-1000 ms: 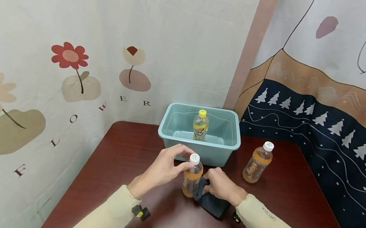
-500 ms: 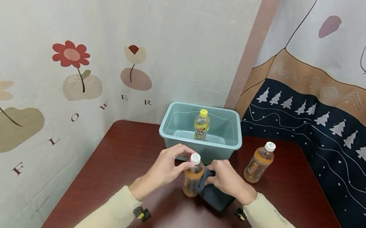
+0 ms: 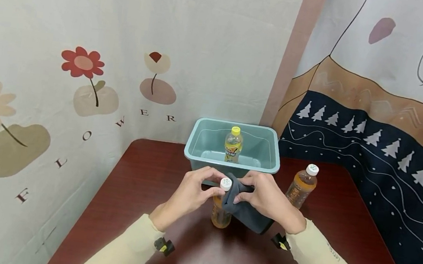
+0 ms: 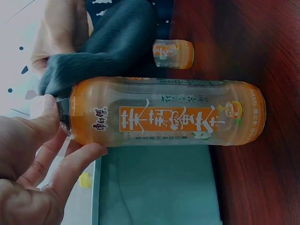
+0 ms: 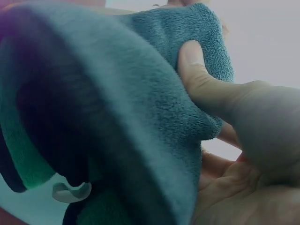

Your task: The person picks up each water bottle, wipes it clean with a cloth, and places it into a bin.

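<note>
An upright plastic tea bottle (image 3: 221,216) with a white cap and an orange label stands on the table. My left hand (image 3: 190,193) grips it by the neck, thumb and fingers around the area just under the cap. In the left wrist view its label (image 4: 173,117) faces the camera. A dark grey-blue fuzzy cloth (image 3: 247,214) hangs from my right hand (image 3: 268,199), which pinches it between thumb and fingers. The cloth's bunched edge lies against the bottle's upper right side. Up close in the right wrist view, the thumb presses into the cloth (image 5: 154,84).
Behind the hands stands a teal plastic bin (image 3: 190,147) holding a yellow-capped bottle (image 3: 233,145). To the right is another white-capped tea bottle (image 3: 301,186), partly behind the right hand. The dark red table (image 3: 145,163) meets printed wall fabric at the back and right.
My right hand has moved up and slightly right with the cloth, from the bottle's lower side to near its cap. My left hand keeps its grip on the neck.
</note>
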Tool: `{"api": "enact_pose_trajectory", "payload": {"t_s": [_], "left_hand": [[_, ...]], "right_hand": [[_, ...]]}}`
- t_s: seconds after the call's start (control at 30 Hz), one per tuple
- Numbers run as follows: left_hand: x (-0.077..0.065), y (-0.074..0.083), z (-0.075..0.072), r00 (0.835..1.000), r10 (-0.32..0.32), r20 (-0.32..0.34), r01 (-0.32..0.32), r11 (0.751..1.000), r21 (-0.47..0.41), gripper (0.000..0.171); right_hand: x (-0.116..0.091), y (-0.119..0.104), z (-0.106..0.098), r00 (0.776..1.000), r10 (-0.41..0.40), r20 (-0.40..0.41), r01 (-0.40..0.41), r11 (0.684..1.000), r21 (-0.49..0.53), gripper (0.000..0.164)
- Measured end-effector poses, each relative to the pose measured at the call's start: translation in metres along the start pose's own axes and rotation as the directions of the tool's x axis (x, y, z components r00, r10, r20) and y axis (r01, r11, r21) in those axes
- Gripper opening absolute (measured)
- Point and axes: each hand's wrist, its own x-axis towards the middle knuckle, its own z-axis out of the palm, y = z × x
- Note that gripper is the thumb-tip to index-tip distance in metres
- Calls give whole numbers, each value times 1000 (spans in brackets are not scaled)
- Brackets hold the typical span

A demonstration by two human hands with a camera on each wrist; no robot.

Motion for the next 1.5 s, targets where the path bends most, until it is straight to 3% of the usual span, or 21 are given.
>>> {"api": "enact_pose_trajectory", "payload": {"t_s": [0.3,0.6,0.83,1.0,1.17,1.5], "left_hand": [[0,0,-2,1000,-26,9,26,1000,-3,33],[-2,-1,-3,1000,-26,-5,26,1000,2,34],[0,-2,-2,999,-37,2,37,999,-3,32],[-1,-2,-1,1000,-30,2,30,1000,-5,34],[-2,-2,-1,999,-31,7,31,999,-8,35],[-3,0,-2,998,-57,6,57,998,-36,36]], "right_hand": [[-8,0,8,999,-36,-1,36,999,-36,34],[-15,14,24,994,-98,44,98,995,9,60],[-15,32,39,997,-70,39,70,997,-15,30],[-15,45,58,991,-72,112,79,996,-52,14],[-16,54,75,985,-61,162,76,993,-87,26],[-15,59,83,984,-22,177,29,999,-38,22]]}}
